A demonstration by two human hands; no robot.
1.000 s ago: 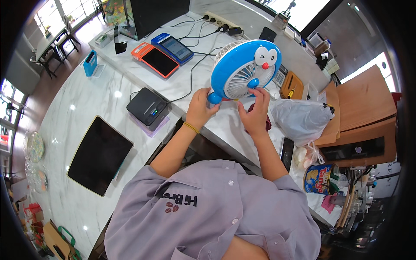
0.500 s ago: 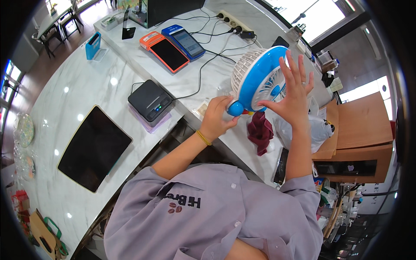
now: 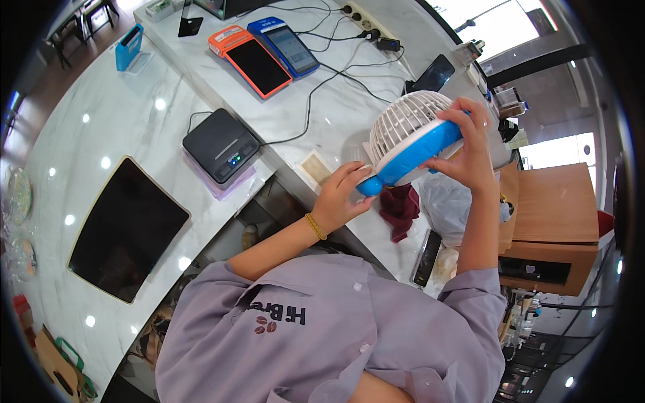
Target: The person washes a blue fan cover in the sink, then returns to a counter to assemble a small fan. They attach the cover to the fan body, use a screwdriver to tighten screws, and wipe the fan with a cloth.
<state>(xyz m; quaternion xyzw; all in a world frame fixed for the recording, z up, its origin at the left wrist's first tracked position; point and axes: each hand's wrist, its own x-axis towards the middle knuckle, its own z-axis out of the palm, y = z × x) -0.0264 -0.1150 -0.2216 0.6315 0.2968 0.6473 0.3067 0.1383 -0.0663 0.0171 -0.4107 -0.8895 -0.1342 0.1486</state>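
A small fan (image 3: 420,149) with a blue rim and a white cage is tilted above the counter, its caged back turned upward. My left hand (image 3: 340,197) grips it by the base, near a round blue joint. With the fingers curled over the rim and the thumb underneath, my right hand (image 3: 468,149) holds the other side of the head. The front of the fan faces down and is mostly hidden. Just below the fan, a crumpled dark red cloth (image 3: 401,209) lies on the counter.
Left of the hands are a black box-shaped device (image 3: 222,146) and a dark flat panel (image 3: 129,228). Orange (image 3: 259,69) and blue (image 3: 287,50) payment terminals lie farther back. Cables run to a power strip (image 3: 366,27). A plastic bag (image 3: 447,205) and cardboard box (image 3: 554,208) are right.
The fan has tipped over so its front turned downward and its cage back up. My right hand, spread beside it before, has closed on the rim.
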